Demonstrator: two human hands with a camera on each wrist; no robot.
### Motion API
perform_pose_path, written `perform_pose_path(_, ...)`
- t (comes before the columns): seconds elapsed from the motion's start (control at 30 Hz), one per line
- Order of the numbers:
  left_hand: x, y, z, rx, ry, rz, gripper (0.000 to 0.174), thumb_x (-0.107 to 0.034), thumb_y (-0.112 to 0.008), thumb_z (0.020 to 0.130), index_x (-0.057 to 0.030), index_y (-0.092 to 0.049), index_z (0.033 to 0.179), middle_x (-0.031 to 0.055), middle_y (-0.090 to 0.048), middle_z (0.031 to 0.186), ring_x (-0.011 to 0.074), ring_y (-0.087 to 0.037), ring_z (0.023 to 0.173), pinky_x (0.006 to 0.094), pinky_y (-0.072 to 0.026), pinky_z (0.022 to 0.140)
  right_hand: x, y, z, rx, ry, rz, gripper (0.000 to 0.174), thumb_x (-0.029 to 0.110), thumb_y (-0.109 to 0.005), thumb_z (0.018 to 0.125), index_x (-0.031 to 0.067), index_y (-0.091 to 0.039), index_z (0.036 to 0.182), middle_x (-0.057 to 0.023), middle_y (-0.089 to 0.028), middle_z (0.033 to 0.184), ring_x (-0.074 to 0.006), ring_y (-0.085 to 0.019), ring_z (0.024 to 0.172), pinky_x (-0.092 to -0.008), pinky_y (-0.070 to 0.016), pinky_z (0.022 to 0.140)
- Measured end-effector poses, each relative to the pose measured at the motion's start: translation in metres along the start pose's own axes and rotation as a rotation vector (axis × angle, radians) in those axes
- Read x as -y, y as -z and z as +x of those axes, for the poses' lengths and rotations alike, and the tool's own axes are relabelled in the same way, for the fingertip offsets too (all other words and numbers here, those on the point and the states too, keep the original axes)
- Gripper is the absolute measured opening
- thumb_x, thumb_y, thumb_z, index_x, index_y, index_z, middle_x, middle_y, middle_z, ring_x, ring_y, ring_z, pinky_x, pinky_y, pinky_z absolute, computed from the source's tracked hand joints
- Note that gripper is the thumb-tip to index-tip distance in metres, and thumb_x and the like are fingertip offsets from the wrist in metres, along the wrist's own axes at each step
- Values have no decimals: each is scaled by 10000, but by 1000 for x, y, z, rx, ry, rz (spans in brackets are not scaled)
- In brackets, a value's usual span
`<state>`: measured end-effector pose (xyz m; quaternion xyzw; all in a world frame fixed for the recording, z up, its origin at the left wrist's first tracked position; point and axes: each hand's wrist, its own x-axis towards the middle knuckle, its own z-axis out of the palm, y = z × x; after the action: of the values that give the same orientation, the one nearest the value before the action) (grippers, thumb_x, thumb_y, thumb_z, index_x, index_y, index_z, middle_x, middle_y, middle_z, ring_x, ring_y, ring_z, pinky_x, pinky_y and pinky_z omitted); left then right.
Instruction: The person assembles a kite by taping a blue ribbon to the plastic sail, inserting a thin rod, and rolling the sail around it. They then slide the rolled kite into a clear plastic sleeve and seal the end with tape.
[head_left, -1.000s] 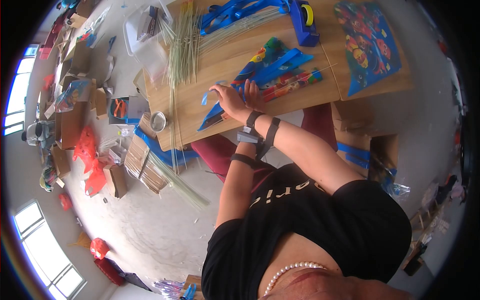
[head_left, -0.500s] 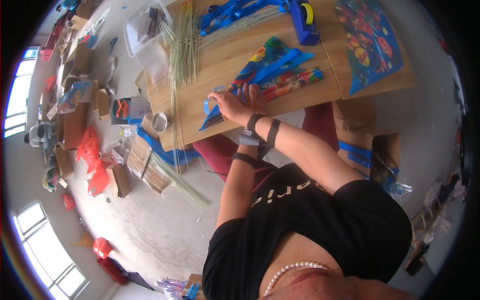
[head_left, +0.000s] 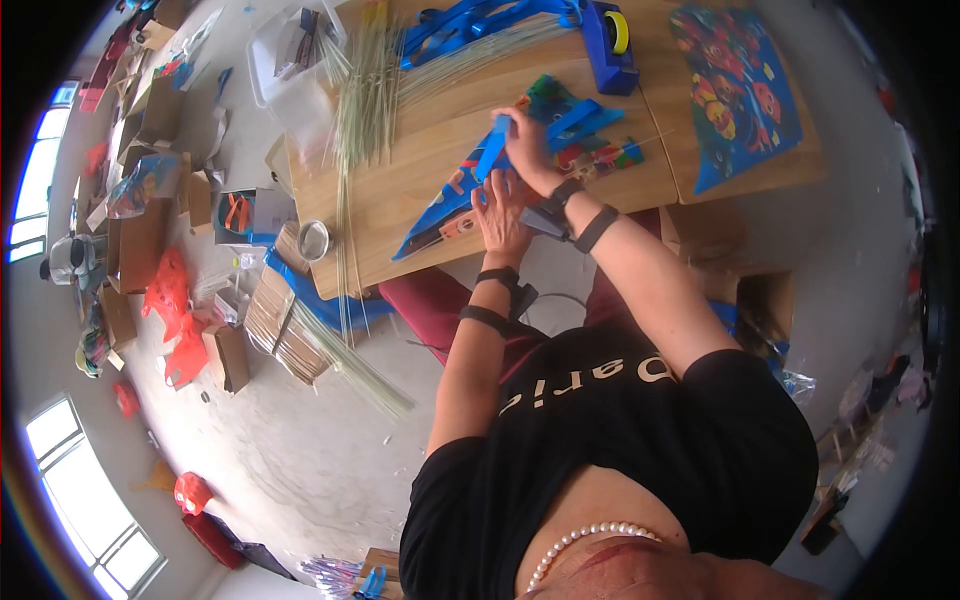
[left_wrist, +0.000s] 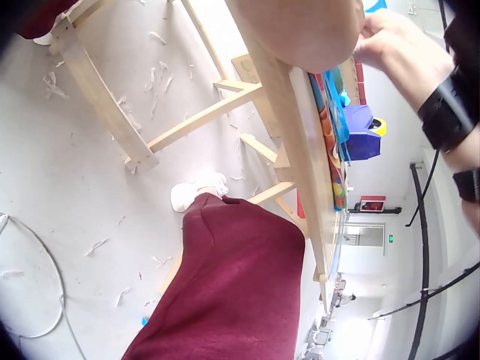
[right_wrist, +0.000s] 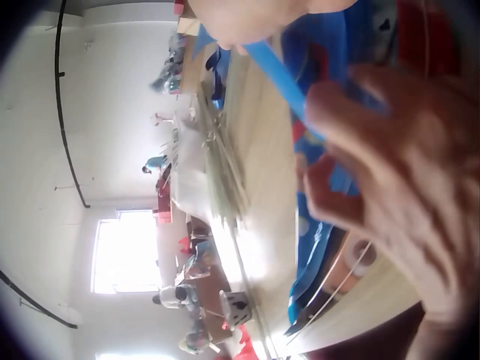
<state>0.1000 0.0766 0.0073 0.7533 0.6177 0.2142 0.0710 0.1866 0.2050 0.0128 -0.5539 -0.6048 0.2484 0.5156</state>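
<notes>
A folded triangular cartoon-print sheet (head_left: pixel 448 205), like a kite sail, lies near the table's front edge, with thin rods along it. My right hand (head_left: pixel 526 148) pinches a blue ribbon strip (head_left: pixel 491 152) near its upper end, above the sheet. My left hand (head_left: pixel 502 215) presses on the sheet at the strip's lower end, fingers spread and a little bent. In the right wrist view the strip (right_wrist: pixel 279 75) runs taut down to the left hand (right_wrist: pixel 409 157). The left wrist view shows the right hand (left_wrist: pixel 390 41) over the table edge.
A blue tape dispenser (head_left: pixel 608 55) stands at the back beside a heap of blue ribbon (head_left: pixel 440 35). Bundled thin rods (head_left: pixel 368 110) lie at the left, some past the edge. A metal cup (head_left: pixel 314 241) sits at the left corner; another printed sheet (head_left: pixel 740 95) lies right.
My right hand has moved from the left, where it crossed over the left hand, up and right with the ribbon strip. My left hand now lies uncovered on the sheet.
</notes>
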Motion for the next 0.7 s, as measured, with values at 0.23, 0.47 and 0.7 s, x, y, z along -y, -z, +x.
perform_pose_path(0.23, -2, -10, 1, -114, -10, 116, 599, -231, -698, 847, -39, -537, 1391, 194, -407, 1491, 331, -420, 1391, 553, -281, 1092, -37, 36, -5, 27, 70, -347, 144, 96, -630, 972, 90, -704, 1095, -222, -710, 907, -424, -659, 834, -500, -506, 747)
perform_pose_path(0.47, -2, -8, 2, -114, -8, 92, 538, -194, -651, 873, -33, -553, 1376, 179, -390, 1535, 336, -429, 1383, 591, -304, 1077, -34, 45, -5, 67, 231, -335, 173, 70, -624, 960, 72, -697, 1117, -179, -701, 893, -399, -638, 923, -480, -495, 847)
perform_pose_path(0.7, -1, -7, 1, -91, -12, 97, 560, -196, -637, 880, -26, -526, 1402, 175, -409, 1533, 333, -437, 1372, 590, -308, 1079, -41, 55, -4, 104, 251, -366, 228, 49, -635, 930, 67, -682, 1153, -154, -696, 1114, -378, -631, 1010, -457, -496, 896)
